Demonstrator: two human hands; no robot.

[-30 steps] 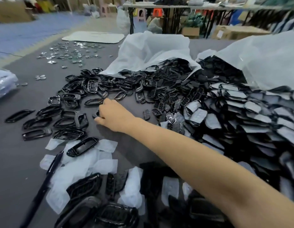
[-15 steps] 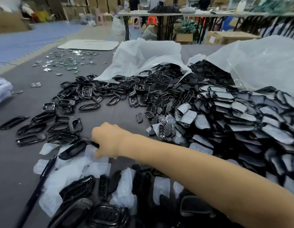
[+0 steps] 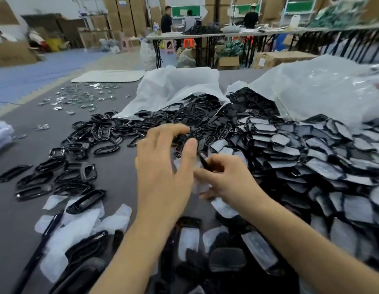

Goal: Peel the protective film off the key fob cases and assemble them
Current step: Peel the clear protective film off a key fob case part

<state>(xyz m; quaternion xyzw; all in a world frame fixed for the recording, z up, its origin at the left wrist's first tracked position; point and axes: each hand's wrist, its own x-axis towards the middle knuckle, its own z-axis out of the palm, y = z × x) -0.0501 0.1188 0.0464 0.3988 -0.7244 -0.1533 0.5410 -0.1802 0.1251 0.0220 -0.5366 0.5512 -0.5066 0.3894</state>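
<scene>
My right hand [image 3: 225, 180] pinches a thin black key fob piece [image 3: 204, 160] above the grey table, with whitish film [image 3: 198, 184] under its fingers. My left hand [image 3: 163, 166] hovers just left of it with fingers spread and slightly bent; its thumb tip lies close to the piece, and it holds nothing that I can see. A big heap of film-covered black cases [image 3: 290, 158] covers the right side. Loose black frames [image 3: 78, 149] lie spread at the left. Peeled film scraps [image 3: 78, 225] lie near the front left.
A white bag [image 3: 176, 90] and a clear plastic bag [image 3: 322, 88] spill parts at the back. Small shiny metal bits [image 3: 78, 98] are scattered at the far left. A long black stick [image 3: 40, 245] lies near the front left edge. People stand at distant tables.
My right hand drew back from the black frames at the left to the centre with a black piece. My left hand came into view beside it.
</scene>
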